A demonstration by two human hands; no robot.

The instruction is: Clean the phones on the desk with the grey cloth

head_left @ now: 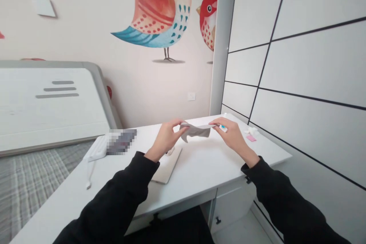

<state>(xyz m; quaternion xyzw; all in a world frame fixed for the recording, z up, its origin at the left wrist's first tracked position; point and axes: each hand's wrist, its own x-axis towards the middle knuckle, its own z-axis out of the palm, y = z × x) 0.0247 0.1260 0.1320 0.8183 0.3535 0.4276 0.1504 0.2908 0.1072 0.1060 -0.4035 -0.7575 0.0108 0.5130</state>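
Note:
Both hands hold a small grey piece of cloth or paper (197, 131) stretched between them above the white desk (200, 171). My left hand (167, 135) pinches its left end with the fingers closed. My right hand (233, 133) pinches the right end, also closed; a small white and teal item shows at its fingertips. Both arms wear black sleeves.
A flat beige notebook or tablet (168, 166) lies on the desk under my left wrist. A white device with a cable (97, 148) sits at the desk's left, next to a blurred patch. A pink scrap (251, 137) lies at right. A bed (42, 106) stands at left; panelled wall at right.

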